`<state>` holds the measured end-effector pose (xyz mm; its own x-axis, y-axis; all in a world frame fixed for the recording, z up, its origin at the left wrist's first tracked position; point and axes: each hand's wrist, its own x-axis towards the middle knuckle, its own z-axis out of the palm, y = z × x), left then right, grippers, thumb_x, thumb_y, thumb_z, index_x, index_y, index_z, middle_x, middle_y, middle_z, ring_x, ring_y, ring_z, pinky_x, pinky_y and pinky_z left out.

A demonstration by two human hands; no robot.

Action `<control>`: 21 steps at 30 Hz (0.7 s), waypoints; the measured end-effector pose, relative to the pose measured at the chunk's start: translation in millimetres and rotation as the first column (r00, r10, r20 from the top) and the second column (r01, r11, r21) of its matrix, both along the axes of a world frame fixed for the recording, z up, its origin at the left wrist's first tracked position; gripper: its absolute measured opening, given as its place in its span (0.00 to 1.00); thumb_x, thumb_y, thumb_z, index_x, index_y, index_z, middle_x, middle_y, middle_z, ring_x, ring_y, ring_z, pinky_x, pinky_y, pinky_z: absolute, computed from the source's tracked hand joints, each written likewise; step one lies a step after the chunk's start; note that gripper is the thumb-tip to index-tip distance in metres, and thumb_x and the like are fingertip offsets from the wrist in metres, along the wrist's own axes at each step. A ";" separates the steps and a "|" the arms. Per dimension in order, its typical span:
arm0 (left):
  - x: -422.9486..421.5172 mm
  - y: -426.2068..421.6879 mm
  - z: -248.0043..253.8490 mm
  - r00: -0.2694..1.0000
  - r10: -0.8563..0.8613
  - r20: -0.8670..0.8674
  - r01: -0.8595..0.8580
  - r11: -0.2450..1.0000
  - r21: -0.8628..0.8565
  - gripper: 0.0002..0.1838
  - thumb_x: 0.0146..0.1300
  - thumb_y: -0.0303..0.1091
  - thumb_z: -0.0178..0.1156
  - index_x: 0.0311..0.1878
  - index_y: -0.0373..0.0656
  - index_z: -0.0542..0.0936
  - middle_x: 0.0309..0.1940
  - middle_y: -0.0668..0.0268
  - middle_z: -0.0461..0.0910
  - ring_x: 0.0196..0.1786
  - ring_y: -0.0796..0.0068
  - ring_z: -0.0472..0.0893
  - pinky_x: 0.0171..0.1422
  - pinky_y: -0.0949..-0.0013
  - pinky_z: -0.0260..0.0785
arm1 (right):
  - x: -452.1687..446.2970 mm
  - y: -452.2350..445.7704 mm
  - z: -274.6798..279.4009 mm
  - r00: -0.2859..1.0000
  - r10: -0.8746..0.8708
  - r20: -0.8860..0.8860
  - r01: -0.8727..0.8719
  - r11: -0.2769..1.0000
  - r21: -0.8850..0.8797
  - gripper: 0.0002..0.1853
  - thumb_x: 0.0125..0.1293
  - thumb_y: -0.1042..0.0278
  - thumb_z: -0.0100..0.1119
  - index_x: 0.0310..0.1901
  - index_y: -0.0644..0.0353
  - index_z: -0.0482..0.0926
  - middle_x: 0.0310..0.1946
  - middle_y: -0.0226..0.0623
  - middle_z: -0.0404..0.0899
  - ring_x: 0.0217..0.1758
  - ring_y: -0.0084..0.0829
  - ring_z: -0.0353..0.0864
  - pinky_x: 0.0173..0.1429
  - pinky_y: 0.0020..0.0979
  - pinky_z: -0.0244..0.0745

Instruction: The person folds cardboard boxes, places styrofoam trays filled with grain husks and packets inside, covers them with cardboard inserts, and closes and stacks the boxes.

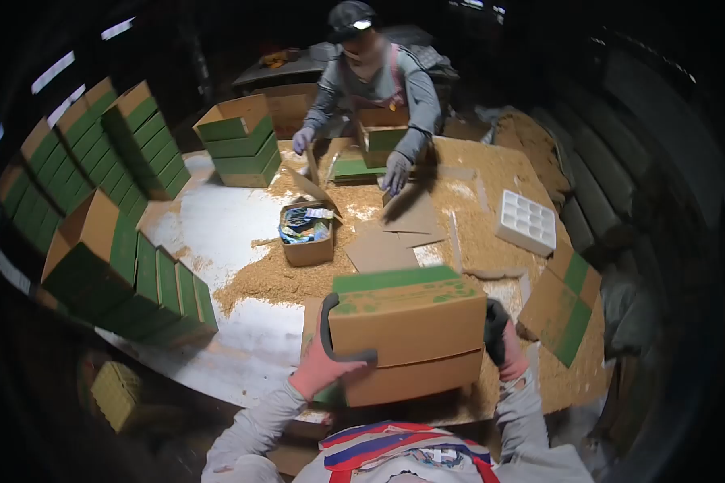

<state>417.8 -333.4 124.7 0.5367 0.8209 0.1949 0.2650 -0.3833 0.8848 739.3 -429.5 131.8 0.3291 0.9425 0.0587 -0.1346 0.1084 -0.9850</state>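
Note:
Between my two gloved hands is a brown cardboard box (407, 342) with a green band and green print along its top. My left hand (330, 358), in a pink and dark grey glove, grips the box's left side, thumb across the near face. On the opposite side my right hand (503, 342) presses against the box; its fingers are partly hidden behind the corner. The box is at the near edge of the table, and a seam runs across its near face. Flat cardboard pieces (383, 248) lie just beyond it.
Sawdust-like material covers much of the table (246, 322). Stacked green and brown boxes (129, 266) line the left. A small carton (308, 251) holds colourful packets. A white compartment tray (527, 223) and flattened box (562, 304) lie right. Across, a co-worker (379, 88) handles cardboard.

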 end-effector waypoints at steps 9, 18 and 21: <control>-13.8 10.1 -26.4 0.908 0.241 0.344 -0.091 0.913 -0.398 0.22 0.65 0.27 0.49 0.62 0.31 0.65 0.57 0.57 0.70 0.60 0.63 0.70 0.63 0.60 0.63 | -34.4 -28.7 -63.5 0.882 -0.379 0.281 0.454 0.844 -0.285 0.24 0.55 0.46 0.63 0.35 0.64 0.73 0.25 0.41 0.74 0.28 0.33 0.72 0.36 0.34 0.69; 34.8 36.0 -27.9 0.937 0.333 -0.109 -0.351 0.888 -0.297 0.21 0.57 0.19 0.57 0.56 0.30 0.70 0.47 0.61 0.76 0.44 0.73 0.76 0.49 0.72 0.70 | 130.5 -273.3 -177.9 -0.087 -0.548 0.832 0.856 -0.469 -0.219 0.39 0.57 0.49 0.60 0.64 0.65 0.59 0.61 0.54 0.62 0.65 0.49 0.59 0.67 0.48 0.54; 41.9 43.0 -26.8 0.949 0.283 -0.136 -0.310 0.913 -0.266 0.21 0.56 0.19 0.58 0.55 0.30 0.71 0.46 0.61 0.76 0.44 0.73 0.76 0.48 0.72 0.70 | 162.7 -311.2 -246.2 -0.150 -0.970 -0.193 0.933 -0.074 -0.351 0.39 0.61 0.56 0.61 0.67 0.64 0.53 0.64 0.41 0.60 0.64 0.34 0.64 0.64 0.32 0.61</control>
<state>459.8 -290.4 97.9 0.2648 0.9585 -0.1056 0.4141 -0.0141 0.9101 902.0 -740.7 -114.4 0.8493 -0.4029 -0.3411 -0.2001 0.3522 -0.9143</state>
